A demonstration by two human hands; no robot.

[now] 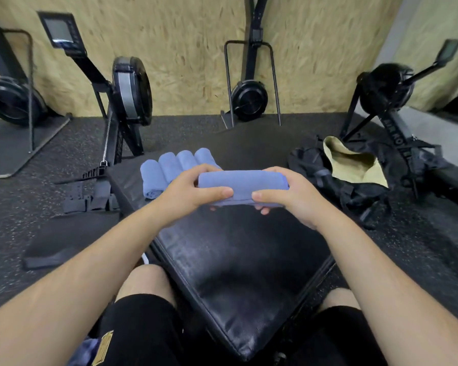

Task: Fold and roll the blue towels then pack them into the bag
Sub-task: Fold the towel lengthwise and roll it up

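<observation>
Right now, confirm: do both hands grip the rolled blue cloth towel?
Yes, left hand and right hand each curl round one end of the rolled blue towel.

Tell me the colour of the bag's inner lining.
Pale yellowish-tan lining, best in the head view.

Desk: black padded top, glossy and creased, running from near the camera away into the scene.
Floor: dark rubber with pale flecks.
Wall: tan chipboard panels across the back.
Left rowing machine: black and grey flywheel housing on a slanted frame, a monitor raised on its arm, a chain hanging down the front.
Foot straps: black, on the floor just left of the desk.
Centre machine: stands upright against the wall, round black flywheel low down.
Right machine: black flywheel, monitor arm angled up to the right.
Far-left flywheel: black, behind a thin metal frame.
Shorts: black, gold patch on the left leg.
</observation>
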